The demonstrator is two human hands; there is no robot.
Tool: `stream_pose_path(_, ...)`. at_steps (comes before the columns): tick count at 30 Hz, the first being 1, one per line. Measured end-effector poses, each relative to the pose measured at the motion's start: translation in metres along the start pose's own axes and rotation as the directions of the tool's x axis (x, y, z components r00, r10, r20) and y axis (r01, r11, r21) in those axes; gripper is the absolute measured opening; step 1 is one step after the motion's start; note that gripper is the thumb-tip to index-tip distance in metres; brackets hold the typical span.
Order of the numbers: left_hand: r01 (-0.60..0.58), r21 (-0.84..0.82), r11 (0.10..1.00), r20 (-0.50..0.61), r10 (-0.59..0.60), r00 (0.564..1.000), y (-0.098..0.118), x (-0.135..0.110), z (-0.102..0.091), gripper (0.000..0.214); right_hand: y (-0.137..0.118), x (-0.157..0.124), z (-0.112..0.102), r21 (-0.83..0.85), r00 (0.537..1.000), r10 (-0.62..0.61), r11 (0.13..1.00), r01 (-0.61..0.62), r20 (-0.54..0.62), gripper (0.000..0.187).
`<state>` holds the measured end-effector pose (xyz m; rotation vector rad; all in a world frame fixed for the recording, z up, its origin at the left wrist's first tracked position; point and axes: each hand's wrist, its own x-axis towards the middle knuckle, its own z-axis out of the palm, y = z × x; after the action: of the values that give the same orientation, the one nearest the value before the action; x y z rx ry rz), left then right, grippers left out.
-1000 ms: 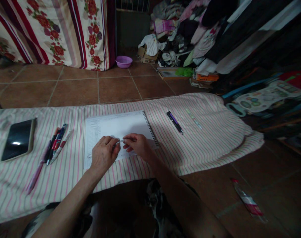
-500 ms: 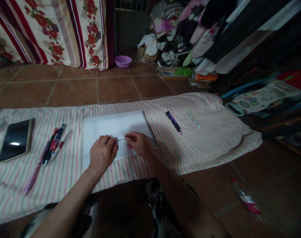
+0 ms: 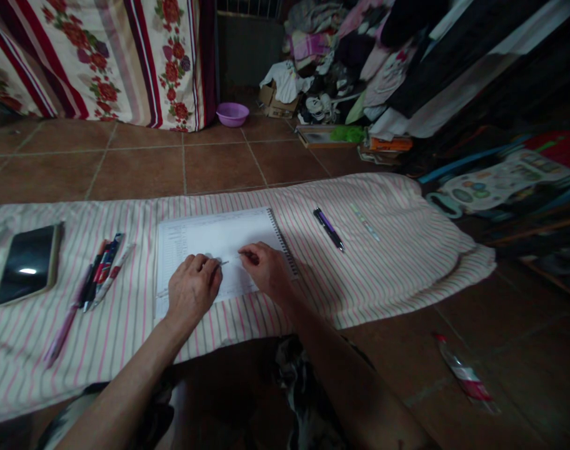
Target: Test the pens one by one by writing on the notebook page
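A spiral notebook lies open at a white page on the striped cloth. Over its lower half my left hand is closed round a slim pale pen, whose thin tip sticks out past the fingers toward the right. The pen's other end shows at the left of that hand. A short gap away, my right hand pinches thumb and forefinger together above the page. Whatever small pale piece sits in that pinch is too small to make out.
Several pens and a phone lie to the left on the striped cloth. Right of the notebook are a purple-black pen and a pale green pen. A plastic bottle lies on the tiled floor, and a purple basin stands beyond.
My right hand has drawn slightly up and away from the pen tip, so a gap now shows between them. The left hand stays nearly still.
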<state>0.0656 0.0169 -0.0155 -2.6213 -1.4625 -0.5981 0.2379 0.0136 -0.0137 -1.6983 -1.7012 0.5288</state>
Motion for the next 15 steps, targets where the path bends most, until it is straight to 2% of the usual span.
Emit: stream_pose_path(15,0.008,0.022,1.0,-0.003,-0.008,1.0,-0.001,0.0,0.003,0.019,0.021,0.003,-0.006,-0.084,1.0,-0.006,0.996,0.004,-0.026,0.014)
